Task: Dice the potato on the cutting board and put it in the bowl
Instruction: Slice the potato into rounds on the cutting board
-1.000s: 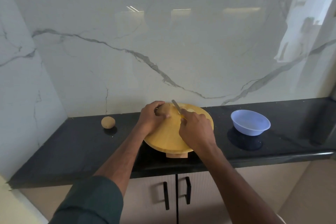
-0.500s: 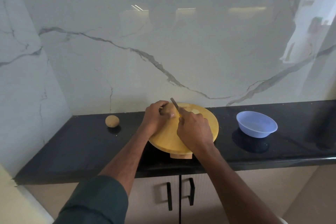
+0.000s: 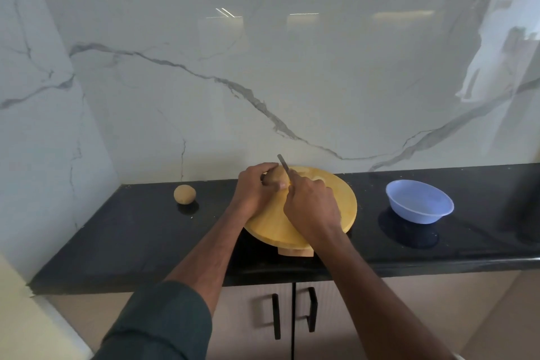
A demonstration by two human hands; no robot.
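**Knife set against the potato on the board**

I'm looking down at the black surface (image 3: pixel 140 231), and both hands are over the round wooden cutting board (image 3: pixel 344 207). The left hand (image 3: pixel 254 188) is curled over the potato (image 3: pixel 277 177), fingers wrapped round its far side and thumb tucked near its front, pinning it at the back left part of the board. That grip is firmly closed on the potato. The right hand (image 3: pixel 312 207) is wrapped round the handle of the knife (image 3: pixel 284 165), a closed grip again, and the handle itself is hidden inside the fist. The blade rises up and away from the hand, its edge lying against the right side of the potato. I cannot tell how deep the blade sits.

Just behind the right hand I see pale cut pieces (image 3: pixel 317 178) lying on the board, near its back edge. The blue bowl (image 3: pixel 419 205) sits on the surface to the right of the board, apart from it. Over on the left, a second whole potato (image 3: pixel 184 193) rests on the surface, well apart from the board. Below the surface edge are cabinet doors with two black handles (image 3: pixel 293 314).
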